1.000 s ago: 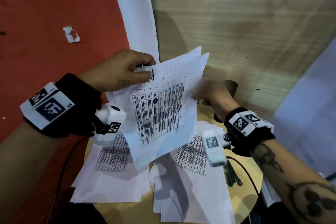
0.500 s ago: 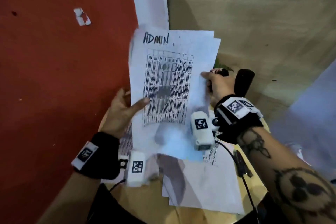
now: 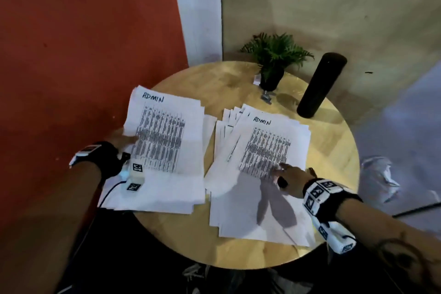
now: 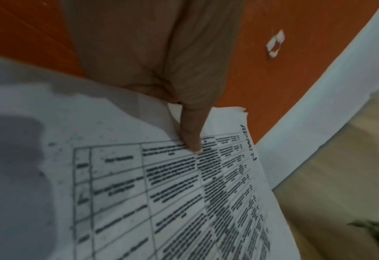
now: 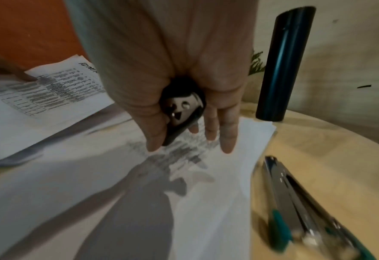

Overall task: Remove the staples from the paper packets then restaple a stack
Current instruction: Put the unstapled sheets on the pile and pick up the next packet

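Two piles of printed sheets marked "ADMIN" lie on a round wooden table (image 3: 214, 79). My left hand (image 3: 121, 137) holds the top paper packet (image 3: 167, 131) of the left pile by its left edge. In the left wrist view its thumb (image 4: 191, 133) lies on the printed sheet (image 4: 184, 193) and the other fingers are hidden beneath. My right hand (image 3: 291, 174) hovers over the fanned right pile (image 3: 267, 150). It grips a black staple remover (image 5: 181, 109) between thumb and palm, its other fingers straight. A silver and teal stapler (image 5: 295, 202) lies on the table right of that pile.
A small potted plant (image 3: 274, 55) and a tall black cylinder (image 3: 319, 83) stand at the table's far side, with a small metal clip (image 3: 267, 96) in front of the pot. A red wall (image 3: 83, 55) runs close along the left.
The packet that both hands held up now rests on the left pile. My right hand has let go of it and moved over the right pile, still gripping the staple remover.
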`<action>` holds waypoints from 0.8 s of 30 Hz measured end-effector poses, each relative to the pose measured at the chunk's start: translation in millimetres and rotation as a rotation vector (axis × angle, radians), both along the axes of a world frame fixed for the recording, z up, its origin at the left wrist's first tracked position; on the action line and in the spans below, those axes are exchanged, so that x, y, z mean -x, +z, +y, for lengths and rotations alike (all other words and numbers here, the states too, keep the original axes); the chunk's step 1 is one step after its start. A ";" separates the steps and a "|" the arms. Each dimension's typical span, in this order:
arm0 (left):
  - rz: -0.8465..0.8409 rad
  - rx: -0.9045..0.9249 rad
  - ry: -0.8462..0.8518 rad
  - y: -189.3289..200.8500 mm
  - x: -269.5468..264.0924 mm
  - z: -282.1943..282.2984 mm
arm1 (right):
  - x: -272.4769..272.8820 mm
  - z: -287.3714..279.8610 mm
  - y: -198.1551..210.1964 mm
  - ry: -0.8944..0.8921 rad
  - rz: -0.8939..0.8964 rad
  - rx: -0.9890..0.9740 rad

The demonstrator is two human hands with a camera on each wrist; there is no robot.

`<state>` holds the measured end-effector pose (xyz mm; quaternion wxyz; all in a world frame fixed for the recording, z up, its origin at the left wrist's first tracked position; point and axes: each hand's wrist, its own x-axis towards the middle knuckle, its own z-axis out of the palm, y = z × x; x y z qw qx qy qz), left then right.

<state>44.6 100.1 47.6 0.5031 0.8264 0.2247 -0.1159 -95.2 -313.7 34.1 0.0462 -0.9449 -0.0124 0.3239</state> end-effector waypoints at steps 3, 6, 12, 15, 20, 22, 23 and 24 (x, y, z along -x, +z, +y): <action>0.102 -0.113 0.008 -37.0 -14.1 11.3 | 7.7 -0.5 -20.9 0.033 0.077 0.046; 0.105 -0.364 -0.047 -62.2 -31.7 21.4 | 6.6 -6.6 -32.6 -0.028 0.070 0.014; 0.291 -0.678 -0.136 -68.8 -56.3 16.3 | -3.9 -1.6 -32.5 -0.005 0.090 0.076; 0.245 -0.916 -0.184 -38.9 -51.0 -32.4 | -10.0 1.1 -30.0 -0.020 0.124 0.058; 0.038 -0.827 -0.503 -27.0 -54.4 -153.0 | -15.0 3.8 -24.6 -0.024 0.135 0.056; 0.094 -0.727 -0.671 -38.2 -54.6 -195.3 | -14.1 5.7 -20.0 -0.015 0.140 0.062; 0.118 -0.696 -0.737 -43.2 -51.8 -215.3 | -13.4 5.0 -19.2 -0.007 0.135 0.061; 0.137 -0.682 -0.760 -49.1 -48.1 -231.1 | -12.6 5.8 -17.6 0.006 0.136 0.065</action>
